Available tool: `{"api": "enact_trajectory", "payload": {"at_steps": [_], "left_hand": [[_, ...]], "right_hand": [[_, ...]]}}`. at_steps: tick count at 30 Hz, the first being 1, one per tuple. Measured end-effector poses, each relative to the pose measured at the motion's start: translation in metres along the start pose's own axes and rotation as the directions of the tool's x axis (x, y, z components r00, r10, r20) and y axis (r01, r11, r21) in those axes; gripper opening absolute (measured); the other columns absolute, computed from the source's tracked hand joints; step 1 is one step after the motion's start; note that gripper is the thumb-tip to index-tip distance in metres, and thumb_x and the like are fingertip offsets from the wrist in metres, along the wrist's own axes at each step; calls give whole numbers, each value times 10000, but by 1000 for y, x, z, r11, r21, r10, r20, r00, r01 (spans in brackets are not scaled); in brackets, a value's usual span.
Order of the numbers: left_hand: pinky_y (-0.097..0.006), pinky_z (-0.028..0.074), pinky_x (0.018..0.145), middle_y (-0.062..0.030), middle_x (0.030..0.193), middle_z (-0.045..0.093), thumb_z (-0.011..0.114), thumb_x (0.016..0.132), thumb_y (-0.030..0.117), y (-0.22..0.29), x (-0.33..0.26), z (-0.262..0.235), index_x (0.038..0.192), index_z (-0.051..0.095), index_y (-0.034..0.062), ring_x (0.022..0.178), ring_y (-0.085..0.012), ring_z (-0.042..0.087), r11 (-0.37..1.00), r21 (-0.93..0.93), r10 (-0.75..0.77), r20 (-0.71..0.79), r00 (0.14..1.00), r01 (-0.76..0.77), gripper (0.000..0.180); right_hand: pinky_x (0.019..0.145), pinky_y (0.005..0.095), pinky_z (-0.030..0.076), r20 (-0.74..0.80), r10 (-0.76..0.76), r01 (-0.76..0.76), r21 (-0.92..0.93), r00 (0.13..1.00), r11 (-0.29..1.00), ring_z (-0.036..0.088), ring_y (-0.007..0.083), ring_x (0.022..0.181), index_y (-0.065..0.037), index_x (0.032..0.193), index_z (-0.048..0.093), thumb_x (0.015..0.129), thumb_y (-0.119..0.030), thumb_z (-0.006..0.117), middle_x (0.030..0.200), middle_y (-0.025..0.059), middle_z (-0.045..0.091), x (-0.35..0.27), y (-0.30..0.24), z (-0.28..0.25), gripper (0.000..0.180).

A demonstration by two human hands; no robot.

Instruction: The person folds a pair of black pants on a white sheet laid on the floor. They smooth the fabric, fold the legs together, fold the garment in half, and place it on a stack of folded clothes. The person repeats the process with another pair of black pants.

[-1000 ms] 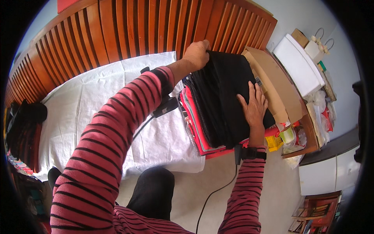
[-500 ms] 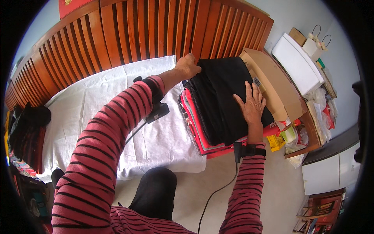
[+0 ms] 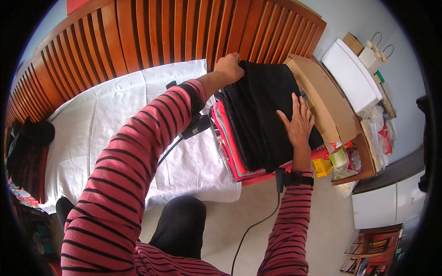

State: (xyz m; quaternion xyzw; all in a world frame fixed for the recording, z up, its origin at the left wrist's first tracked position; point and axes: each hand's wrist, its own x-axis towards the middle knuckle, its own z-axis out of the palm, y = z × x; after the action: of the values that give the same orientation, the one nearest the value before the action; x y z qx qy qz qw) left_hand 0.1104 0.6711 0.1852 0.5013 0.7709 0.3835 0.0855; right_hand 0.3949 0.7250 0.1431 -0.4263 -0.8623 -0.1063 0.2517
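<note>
A stack of folded clothes stands at the right end of the bench, with a folded black garment [image 3: 272, 99] on top and red and grey layers [image 3: 229, 146] lower down. At the far left corner of the black garment, my left hand [image 3: 229, 67] is closed on the cloth, its fingertips partly hidden. My right hand [image 3: 298, 120] lies flat on the garment's right side, fingers spread and holding nothing. A white cloth [image 3: 115, 124] covers the seat to the left of the stack.
Behind runs a slatted wooden backrest [image 3: 193, 32]. An open cardboard box [image 3: 329, 108] stands right of the stack. Another pile of dark folded clothes [image 3: 31, 147] sits at the far left. A black cable [image 3: 248, 230] hangs from my right wrist.
My left hand has moved slightly away and to the right, drawing the far corner of the black garment with it. My right hand stays in place on the cloth.
</note>
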Motion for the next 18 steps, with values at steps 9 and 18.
{"api": "enact_trajectory", "payload": {"at_steps": [9,18], "left_hand": [[-458,526,903,-249,1121,655,583,838,51,-20,2,7,1086,596,39,1079,-418,626,990,132,-41,-39,998,46,249],[-515,382,1048,-215,1223,587,602,848,619,56,-59,16,1185,618,-4,1227,-382,511,636,90,765,54,642,-766,708]], "right_hand": [[1119,622,221,40,-12,13,-28,999,1000,287,335,1436,-244,1511,346,878,-599,604,1541,131,346,0,-5,-4,770],[1130,626,185,54,4,-5,14,999,1000,272,344,1442,-247,1499,365,865,-622,601,1560,132,322,1,-8,-6,774]]}}
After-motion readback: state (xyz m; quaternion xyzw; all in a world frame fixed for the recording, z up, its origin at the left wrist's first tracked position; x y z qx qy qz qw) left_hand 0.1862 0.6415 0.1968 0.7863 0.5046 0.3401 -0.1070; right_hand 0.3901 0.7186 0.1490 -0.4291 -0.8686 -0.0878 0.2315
